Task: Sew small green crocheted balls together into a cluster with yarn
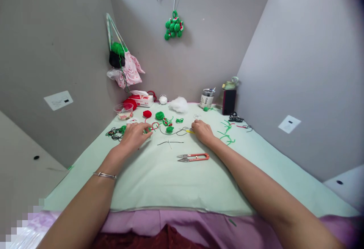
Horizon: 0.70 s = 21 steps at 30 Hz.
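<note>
On the left of the table, my left hand (135,134) has its fingers curled round a small green crocheted piece (147,130). My right hand (201,130) rests at the right of centre, fingers bent down over the end of a yellow tool (190,131); its fingertips are partly hidden. Between the hands lie a green ball (170,130), a red and green crocheted piece (167,122) and dark thread (182,131). Nearer to me are orange-handled snips (196,157) and a short dark thread with a thin needle-like item (170,144).
Red yarn (147,114), green yarn (159,115), white stuffing (179,105), a tissue box (143,100), a plastic tub (124,111), a pen can (207,99) and a dark phone-like object (229,102) stand at the back. Green scraps (226,138) lie right. Grey partitions surround the table.
</note>
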Tool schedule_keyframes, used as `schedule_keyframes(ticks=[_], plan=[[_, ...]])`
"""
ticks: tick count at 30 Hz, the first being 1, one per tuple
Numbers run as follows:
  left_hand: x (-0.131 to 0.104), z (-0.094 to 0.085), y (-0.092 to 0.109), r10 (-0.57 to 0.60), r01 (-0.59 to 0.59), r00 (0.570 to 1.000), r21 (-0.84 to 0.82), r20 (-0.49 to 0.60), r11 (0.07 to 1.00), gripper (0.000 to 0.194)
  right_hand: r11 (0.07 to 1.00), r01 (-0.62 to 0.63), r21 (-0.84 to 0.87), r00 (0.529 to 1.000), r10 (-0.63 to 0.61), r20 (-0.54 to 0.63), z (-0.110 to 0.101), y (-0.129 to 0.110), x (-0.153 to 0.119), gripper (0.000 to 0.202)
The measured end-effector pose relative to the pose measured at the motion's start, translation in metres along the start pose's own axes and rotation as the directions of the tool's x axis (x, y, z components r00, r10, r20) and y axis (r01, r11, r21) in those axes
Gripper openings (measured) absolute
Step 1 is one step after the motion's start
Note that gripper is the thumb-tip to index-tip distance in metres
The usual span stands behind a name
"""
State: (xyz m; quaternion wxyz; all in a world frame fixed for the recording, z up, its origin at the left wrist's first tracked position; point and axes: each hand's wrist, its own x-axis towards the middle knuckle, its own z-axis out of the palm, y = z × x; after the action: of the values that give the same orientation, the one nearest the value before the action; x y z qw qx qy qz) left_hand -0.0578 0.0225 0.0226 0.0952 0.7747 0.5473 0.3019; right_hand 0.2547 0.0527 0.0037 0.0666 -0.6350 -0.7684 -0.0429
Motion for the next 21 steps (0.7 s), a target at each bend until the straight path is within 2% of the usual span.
schedule_keyframes(ticks=[2, 4, 7, 9, 11, 13, 14, 17, 21], plan=[[-0.003, 0.005, 0.008, 0.024, -0.024, 1.0, 0.0, -0.009, 1.0, 0.022, 1.0, -0.015, 0.027, 1.0, 0.015, -0.012, -0.003, -0.002, -0.001, 0.026], [-0.006, 0.009, 0.015, 0.045, -0.046, 0.999, -0.08, -0.021, 0.996, 0.023, 0.997, -0.03, 0.075, 0.999, 0.032, -0.026, -0.01, -0.005, -0.004, 0.024], [-0.009, 0.014, 0.027, 0.019, -0.014, 1.0, -0.369, 0.011, 0.929, 0.03, 0.982, -0.006, 0.189, 1.0, 0.012, -0.029, -0.022, -0.017, -0.012, 0.018], [-0.01, 0.017, 0.035, -0.001, 0.038, 0.998, -0.566, 0.066, 0.823, 0.04, 0.941, 0.083, 0.328, 0.996, -0.09, 0.008, -0.031, -0.028, -0.019, 0.013], [-0.012, 0.02, 0.042, 0.024, 0.089, 0.988, -0.698, 0.15, 0.711, 0.052, 0.687, 0.145, 0.712, 0.975, -0.224, 0.017, -0.037, -0.041, -0.028, 0.007], [-0.015, 0.022, 0.048, 0.1, 0.133, 0.963, -0.768, 0.249, 0.627, 0.056, 0.446, 0.156, 0.881, 0.954, -0.299, -0.017, -0.043, -0.052, -0.036, 0.008], [-0.016, 0.023, 0.051, 0.144, 0.151, 0.946, -0.786, 0.291, 0.599, 0.054, 0.369, 0.156, 0.916, 0.942, -0.334, -0.026, -0.046, -0.056, -0.04, 0.009], [-0.02, 0.027, 0.058, 0.203, 0.194, 0.911, -0.806, 0.36, 0.56, 0.04, 0.284, 0.123, 0.951, 0.925, -0.381, -0.006, -0.056, -0.06, -0.048, 0.011], [-0.022, 0.031, 0.06, 0.114, 0.297, 0.91, -0.819, 0.399, 0.491, 0.035, 0.159, 0.047, 0.986, 0.923, -0.383, 0.018, -0.062, -0.056, -0.051, 0.018]])
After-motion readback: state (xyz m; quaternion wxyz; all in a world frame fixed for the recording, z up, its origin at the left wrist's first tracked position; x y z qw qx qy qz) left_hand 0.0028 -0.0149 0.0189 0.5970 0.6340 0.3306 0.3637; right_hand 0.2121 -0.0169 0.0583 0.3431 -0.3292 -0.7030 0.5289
